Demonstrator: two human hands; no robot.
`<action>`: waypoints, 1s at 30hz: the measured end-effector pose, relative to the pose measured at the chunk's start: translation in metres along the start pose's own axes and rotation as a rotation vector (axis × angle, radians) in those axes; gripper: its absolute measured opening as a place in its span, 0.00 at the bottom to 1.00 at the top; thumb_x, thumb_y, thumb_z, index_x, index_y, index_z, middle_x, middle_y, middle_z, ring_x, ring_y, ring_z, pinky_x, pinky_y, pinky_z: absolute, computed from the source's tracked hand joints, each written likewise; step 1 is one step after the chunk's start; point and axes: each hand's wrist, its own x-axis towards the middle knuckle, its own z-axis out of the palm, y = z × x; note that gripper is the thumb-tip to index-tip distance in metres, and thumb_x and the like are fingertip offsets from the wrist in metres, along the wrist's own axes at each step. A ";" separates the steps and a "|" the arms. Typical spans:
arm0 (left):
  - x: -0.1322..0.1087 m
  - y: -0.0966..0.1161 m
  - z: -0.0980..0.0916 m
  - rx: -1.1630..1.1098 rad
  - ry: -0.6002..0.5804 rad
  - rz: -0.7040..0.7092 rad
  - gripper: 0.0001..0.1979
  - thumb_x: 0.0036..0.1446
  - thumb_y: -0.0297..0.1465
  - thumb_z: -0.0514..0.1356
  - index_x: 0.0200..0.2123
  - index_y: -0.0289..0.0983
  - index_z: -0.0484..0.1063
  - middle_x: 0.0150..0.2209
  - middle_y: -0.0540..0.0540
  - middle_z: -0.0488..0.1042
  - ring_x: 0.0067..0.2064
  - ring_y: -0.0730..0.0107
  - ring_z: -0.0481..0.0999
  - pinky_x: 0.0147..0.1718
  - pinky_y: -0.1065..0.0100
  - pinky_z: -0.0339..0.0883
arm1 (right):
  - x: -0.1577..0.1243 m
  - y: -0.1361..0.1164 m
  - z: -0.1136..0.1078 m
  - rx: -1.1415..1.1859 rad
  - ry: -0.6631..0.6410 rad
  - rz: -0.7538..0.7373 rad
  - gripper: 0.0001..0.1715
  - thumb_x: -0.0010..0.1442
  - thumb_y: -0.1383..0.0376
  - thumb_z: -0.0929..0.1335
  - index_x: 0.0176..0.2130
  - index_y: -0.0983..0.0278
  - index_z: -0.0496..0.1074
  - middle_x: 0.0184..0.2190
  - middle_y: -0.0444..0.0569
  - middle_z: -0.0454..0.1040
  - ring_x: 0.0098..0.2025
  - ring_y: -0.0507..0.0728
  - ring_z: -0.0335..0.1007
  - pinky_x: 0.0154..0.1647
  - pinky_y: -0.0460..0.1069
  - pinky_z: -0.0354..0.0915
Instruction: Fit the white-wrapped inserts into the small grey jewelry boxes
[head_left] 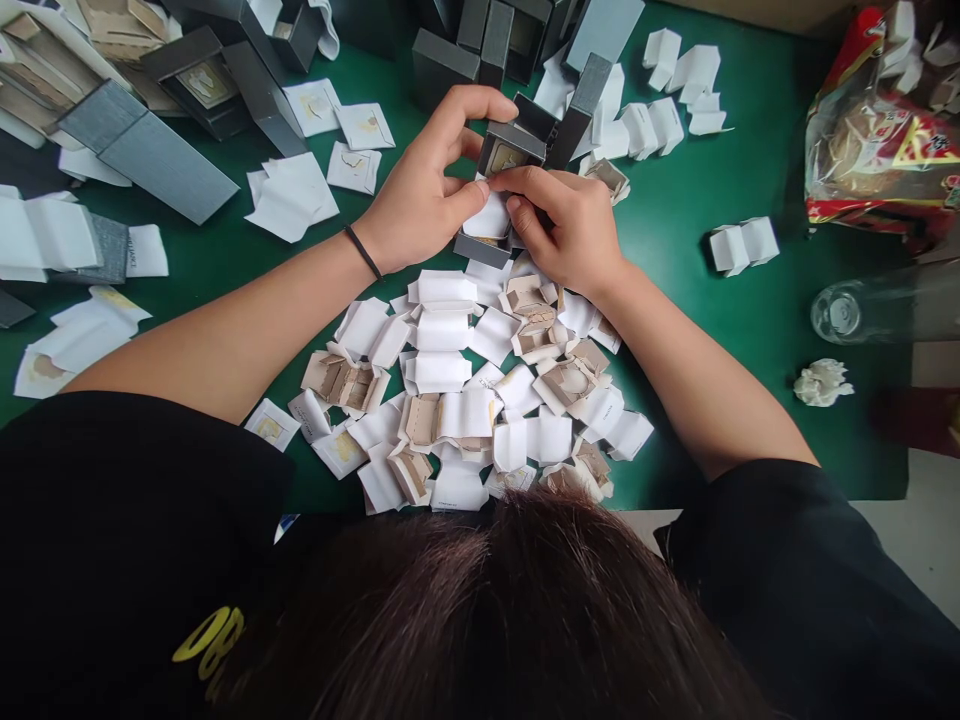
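My left hand (427, 190) curls around the left side of a small dark grey box (534, 122), index finger over its top edge and thumb at its near side. A pale panel with a yellowish patch shows inside the box. My right hand (571, 225) is closed at the box's near edge, its index fingertip meeting my left thumb. Just below the fingers sits a white paper insert (491, 215) over another dark grey box part (484, 248). My fingers partly hide where these pieces meet.
Folded white and brown card inserts (442, 330) lie heaped between my forearms. More dark grey boxes (450, 65) stand at the back and left (150, 150). At the right are a red food bag (885, 150), a clear bottle (862, 310) and a crumpled tissue (823, 383) on the green table (697, 300).
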 end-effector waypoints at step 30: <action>-0.004 0.007 0.007 -0.139 0.062 -0.056 0.22 0.52 0.22 0.57 0.51 0.41 0.63 0.57 0.48 0.62 0.53 0.67 0.66 0.36 0.75 0.64 | -0.001 0.003 0.001 -0.191 -0.017 -0.058 0.28 0.69 0.55 0.49 0.55 0.54 0.68 0.38 0.49 0.75 0.42 0.53 0.70 0.37 0.50 0.62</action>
